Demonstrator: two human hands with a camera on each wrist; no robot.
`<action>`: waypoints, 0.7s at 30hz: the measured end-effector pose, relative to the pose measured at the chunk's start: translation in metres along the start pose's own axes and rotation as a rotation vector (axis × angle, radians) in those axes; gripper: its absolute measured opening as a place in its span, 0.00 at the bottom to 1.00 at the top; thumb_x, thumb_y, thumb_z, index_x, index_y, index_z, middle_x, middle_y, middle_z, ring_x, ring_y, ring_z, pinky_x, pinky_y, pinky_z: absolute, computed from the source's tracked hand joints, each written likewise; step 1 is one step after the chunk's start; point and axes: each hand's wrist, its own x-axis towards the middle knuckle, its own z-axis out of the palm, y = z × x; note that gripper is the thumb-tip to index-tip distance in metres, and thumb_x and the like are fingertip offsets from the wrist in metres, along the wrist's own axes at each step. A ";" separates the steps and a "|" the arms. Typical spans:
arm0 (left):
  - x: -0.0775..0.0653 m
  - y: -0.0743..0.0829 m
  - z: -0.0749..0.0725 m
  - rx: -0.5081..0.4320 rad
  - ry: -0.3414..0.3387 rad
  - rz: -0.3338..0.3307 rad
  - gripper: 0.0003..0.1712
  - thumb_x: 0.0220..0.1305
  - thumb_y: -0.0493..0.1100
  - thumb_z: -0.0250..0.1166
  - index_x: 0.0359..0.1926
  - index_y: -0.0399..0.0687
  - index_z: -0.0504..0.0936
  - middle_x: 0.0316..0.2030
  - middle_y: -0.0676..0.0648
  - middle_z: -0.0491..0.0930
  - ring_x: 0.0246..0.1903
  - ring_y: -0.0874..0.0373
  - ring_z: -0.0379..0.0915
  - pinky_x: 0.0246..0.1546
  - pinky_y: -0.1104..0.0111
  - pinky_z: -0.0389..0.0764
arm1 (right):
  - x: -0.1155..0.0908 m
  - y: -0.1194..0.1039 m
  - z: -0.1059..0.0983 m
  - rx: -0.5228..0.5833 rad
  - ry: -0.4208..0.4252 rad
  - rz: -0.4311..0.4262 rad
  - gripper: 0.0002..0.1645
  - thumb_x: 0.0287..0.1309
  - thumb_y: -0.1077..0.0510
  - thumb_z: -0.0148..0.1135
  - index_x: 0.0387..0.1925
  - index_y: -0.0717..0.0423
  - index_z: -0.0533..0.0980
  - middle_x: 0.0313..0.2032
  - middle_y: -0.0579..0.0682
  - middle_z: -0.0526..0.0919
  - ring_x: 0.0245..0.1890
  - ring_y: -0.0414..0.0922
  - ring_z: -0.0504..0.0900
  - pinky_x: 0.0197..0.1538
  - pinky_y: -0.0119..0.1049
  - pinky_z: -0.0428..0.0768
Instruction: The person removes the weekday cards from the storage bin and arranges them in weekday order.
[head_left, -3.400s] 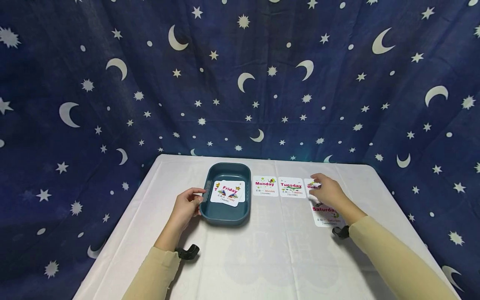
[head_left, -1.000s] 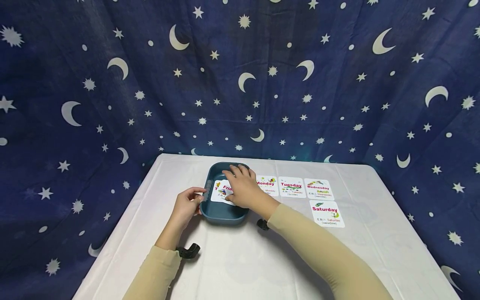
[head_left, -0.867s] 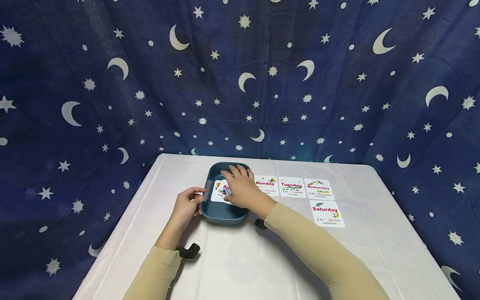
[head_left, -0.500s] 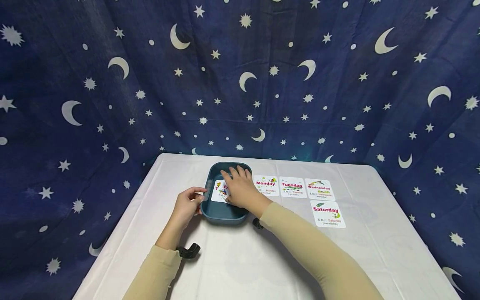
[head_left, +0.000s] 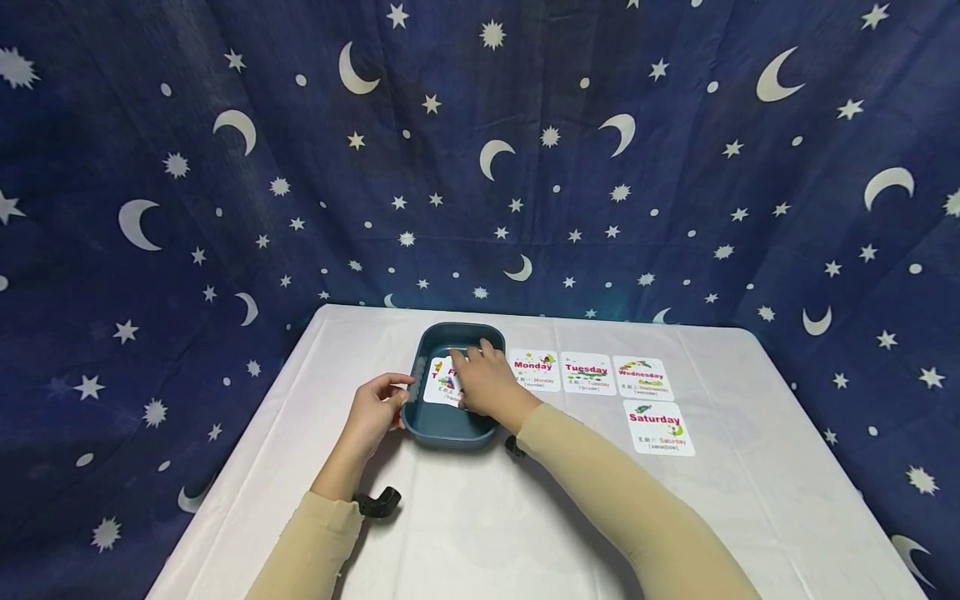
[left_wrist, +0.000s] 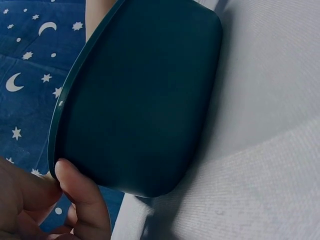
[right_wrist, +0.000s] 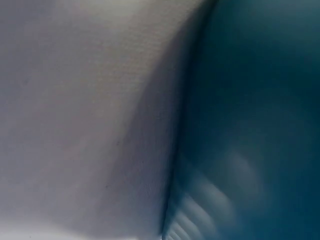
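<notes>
My left hand pinches the left rim of a dark teal tray between thumb and fingers; the left wrist view shows the thumb against its outer wall. Two white cards overlap inside the tray, and the upper one, the Friday card, is partly covered by my right hand. That hand reaches over the tray's right side, fingers bent, with index fingertip and thumb near the card's far and near edges. I cannot tell whether it grips the card. The right wrist view has only the tray's blurred wall and cloth.
Right of the tray, the Monday card, Tuesday card and Wednesday card lie in a row. The Saturday card lies below Wednesday. A white cloth covers the table; a starry blue curtain hangs behind.
My right hand has left the Wednesday card and come left to the tray. Over the last half second its fingers have drawn in from spread to bent. The left hand stays on the rim.
</notes>
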 end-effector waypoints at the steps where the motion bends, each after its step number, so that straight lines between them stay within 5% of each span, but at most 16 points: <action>1: 0.000 0.000 0.000 0.002 0.000 0.000 0.15 0.75 0.29 0.62 0.58 0.39 0.86 0.34 0.44 0.76 0.20 0.59 0.72 0.19 0.71 0.80 | 0.000 0.000 0.000 -0.007 -0.007 0.004 0.60 0.60 0.37 0.78 0.84 0.48 0.58 0.75 0.59 0.73 0.80 0.62 0.62 0.79 0.57 0.67; 9: -0.002 0.002 0.001 0.009 0.003 0.003 0.15 0.75 0.29 0.62 0.58 0.39 0.86 0.34 0.44 0.76 0.20 0.59 0.72 0.20 0.71 0.80 | 0.001 -0.003 -0.002 -0.014 -0.025 0.028 0.59 0.59 0.37 0.79 0.83 0.49 0.61 0.71 0.57 0.79 0.67 0.56 0.73 0.68 0.52 0.70; 21: -0.001 0.001 0.000 -0.003 0.006 0.002 0.16 0.74 0.28 0.61 0.58 0.37 0.85 0.34 0.43 0.76 0.19 0.60 0.72 0.19 0.71 0.79 | 0.004 -0.004 -0.003 -0.010 -0.050 0.052 0.60 0.58 0.35 0.79 0.84 0.49 0.61 0.70 0.60 0.77 0.65 0.56 0.72 0.70 0.51 0.69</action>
